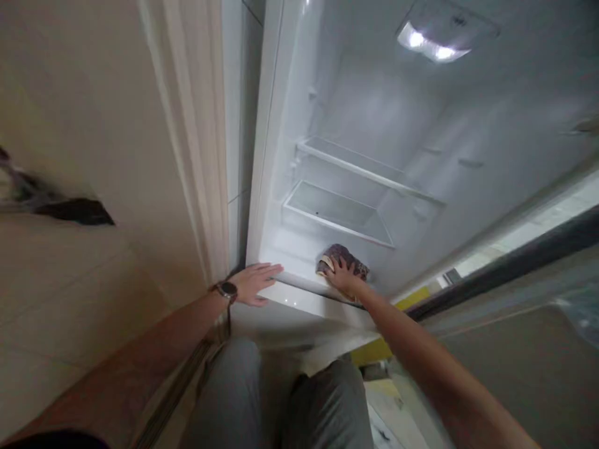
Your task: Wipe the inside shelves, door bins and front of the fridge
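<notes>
My right hand (345, 279) reaches inside the refrigerator (276, 156), with its fingers over a bunched dark brown patterned cloth (341, 252). The cloth has a pale edge on its left side and lies low in the compartment, near the front lip. My left hand (253, 284) lies flat on the fridge's lower left front edge, fingers spread and holding nothing. A dark round watch (228, 289) is on the left wrist. My right palm is hidden from view.
Two glass shelves, an upper (355, 159) and a lower (337, 215), sit above the cloth. A lit lamp (430, 50) is at the compartment's top. A pale door frame (196, 156) stands to the left; the open fridge door (515, 349) is at the right.
</notes>
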`<state>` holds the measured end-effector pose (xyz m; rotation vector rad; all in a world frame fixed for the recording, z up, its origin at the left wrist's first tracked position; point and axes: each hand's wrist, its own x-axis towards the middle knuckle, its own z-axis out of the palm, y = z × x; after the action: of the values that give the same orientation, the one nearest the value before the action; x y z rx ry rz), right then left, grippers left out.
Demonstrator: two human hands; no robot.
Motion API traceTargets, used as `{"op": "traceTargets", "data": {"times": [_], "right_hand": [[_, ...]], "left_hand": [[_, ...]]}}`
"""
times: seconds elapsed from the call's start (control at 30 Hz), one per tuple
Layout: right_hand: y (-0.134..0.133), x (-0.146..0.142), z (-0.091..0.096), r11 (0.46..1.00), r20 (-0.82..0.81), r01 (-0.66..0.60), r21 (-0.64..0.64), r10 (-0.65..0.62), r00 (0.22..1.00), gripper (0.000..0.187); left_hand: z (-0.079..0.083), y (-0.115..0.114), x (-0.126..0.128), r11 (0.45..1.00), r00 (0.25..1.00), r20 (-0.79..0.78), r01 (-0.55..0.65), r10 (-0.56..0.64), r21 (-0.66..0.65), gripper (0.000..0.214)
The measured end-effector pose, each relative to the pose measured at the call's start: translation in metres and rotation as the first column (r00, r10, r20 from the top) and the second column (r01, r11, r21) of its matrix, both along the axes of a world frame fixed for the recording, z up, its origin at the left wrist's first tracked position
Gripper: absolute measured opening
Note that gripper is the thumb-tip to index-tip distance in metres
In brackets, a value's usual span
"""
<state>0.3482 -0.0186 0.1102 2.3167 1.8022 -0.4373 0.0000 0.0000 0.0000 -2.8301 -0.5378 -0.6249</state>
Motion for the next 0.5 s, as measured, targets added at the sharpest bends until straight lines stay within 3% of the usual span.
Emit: {"op": "traceTargets", "data": {"times": [0.13, 0.27, 0.37, 0.5], "right_hand": [[0.007, -0.017, -0.002, 0.998, -0.001, -0.035, -0.044, 0.035, 0.999, 0.08], [0.02, -0.032, -0.007, 0.997, -0.012, -0.061, -0.035, 0.061, 0.998, 0.081], [0.028, -0.045, -0.01, 0.997, -0.025, -0.069, -0.022, 0.068, 0.997, 0.082], [0.036, -0.069, -0.01, 0.995, -0.038, -0.096, -0.033, 0.095, 0.995, 0.084]], "left_hand": [[0.002, -0.001, 0.001, 1.0, 1.0, 0.007, 0.014, -0.014, -0.026, 0.048], [0.001, 0.002, 0.003, 0.99, 0.99, -0.027, 0.141, -0.141, -0.018, 0.039], [-0.001, 0.005, 0.004, 0.975, 0.974, -0.047, 0.222, -0.221, 0.011, 0.043], [-0.006, 0.008, 0.004, 0.972, 0.971, -0.051, 0.235, -0.234, -0.001, 0.049]]}}
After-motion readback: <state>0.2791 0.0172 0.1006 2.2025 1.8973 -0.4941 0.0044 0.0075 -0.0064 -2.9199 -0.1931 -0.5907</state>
